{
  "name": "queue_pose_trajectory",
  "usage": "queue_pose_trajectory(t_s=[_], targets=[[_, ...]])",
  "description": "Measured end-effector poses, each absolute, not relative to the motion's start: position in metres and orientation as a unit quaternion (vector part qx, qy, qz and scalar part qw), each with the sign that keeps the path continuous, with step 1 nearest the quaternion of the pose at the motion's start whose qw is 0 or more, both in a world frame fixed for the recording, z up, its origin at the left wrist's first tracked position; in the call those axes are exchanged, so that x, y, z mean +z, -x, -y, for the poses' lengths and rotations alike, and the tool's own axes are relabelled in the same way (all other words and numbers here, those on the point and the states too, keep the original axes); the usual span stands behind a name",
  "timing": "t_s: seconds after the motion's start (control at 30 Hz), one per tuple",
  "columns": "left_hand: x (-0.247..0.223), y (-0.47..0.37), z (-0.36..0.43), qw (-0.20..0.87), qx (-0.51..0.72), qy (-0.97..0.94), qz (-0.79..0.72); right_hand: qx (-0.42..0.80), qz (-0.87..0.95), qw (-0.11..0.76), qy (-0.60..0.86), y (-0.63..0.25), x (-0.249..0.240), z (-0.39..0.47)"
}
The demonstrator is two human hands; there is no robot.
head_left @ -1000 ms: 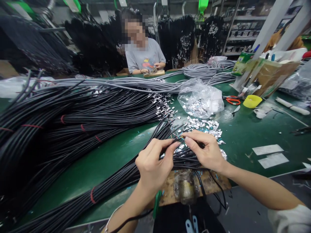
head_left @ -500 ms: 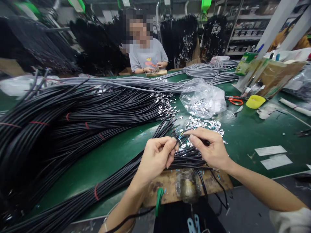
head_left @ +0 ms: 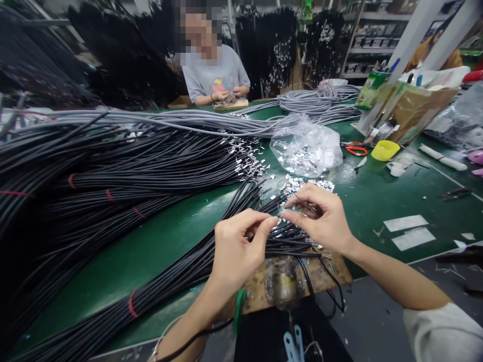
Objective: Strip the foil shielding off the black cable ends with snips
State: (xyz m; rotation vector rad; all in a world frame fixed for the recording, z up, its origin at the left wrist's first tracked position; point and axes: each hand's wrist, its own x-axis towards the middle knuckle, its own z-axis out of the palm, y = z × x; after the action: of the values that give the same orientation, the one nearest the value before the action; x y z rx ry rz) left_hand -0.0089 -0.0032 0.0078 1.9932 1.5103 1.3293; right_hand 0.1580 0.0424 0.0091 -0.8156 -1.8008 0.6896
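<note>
My left hand (head_left: 241, 241) pinches the end of a black cable between thumb and forefinger, most of it hidden behind the fingers. Thin coloured wires (head_left: 279, 207) stick out of that end. Against them, fingertip to fingertip with the left, my right hand (head_left: 320, 216) is closed in a pinch on the wires. Below both hands runs a bundle of black cables (head_left: 181, 274), tied with a red band (head_left: 132, 303). Scraps of silver foil (head_left: 292, 185) lie just beyond my fingers.
Large stacks of black cables (head_left: 169, 176) fill the left, with grey cables (head_left: 181, 120) across the back. A clear plastic bag (head_left: 307, 146), orange-handled scissors (head_left: 355, 148) and a yellow ring (head_left: 385, 150) lie to the right. A wooden board (head_left: 332, 269) is at the near edge. A co-worker (head_left: 215, 75) sits opposite.
My fingertips have come closer together at the wires, and my left fingers have changed from curled to a thumb-and-forefinger pinch. The head view has shifted slightly right and down.
</note>
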Motion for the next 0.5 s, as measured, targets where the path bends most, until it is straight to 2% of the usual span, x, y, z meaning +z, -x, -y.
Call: queue_pose_trajectory(t_s=[0.13, 0.27, 0.33, 0.5], targets=[[0.007, 0.008, 0.002, 0.146, 0.445, -0.716, -0.517, 0.354, 0.739, 0.477, 0.318, -0.157, 0.009, -0.045], [0.006, 0.012, -0.002, 0.167, 0.426, -0.735, -0.5, 0.596, 0.634, 0.399, 0.289, -0.154, 0.004, -0.05], [0.004, 0.014, -0.005, 0.19, 0.429, -0.732, -0.495, 0.664, 0.598, 0.361, 0.267, -0.153, 0.002, -0.054], [-0.002, 0.009, -0.005, 0.14, 0.46, -0.702, -0.525, 0.593, 0.63, 0.38, 0.328, -0.15, -0.001, -0.06]])
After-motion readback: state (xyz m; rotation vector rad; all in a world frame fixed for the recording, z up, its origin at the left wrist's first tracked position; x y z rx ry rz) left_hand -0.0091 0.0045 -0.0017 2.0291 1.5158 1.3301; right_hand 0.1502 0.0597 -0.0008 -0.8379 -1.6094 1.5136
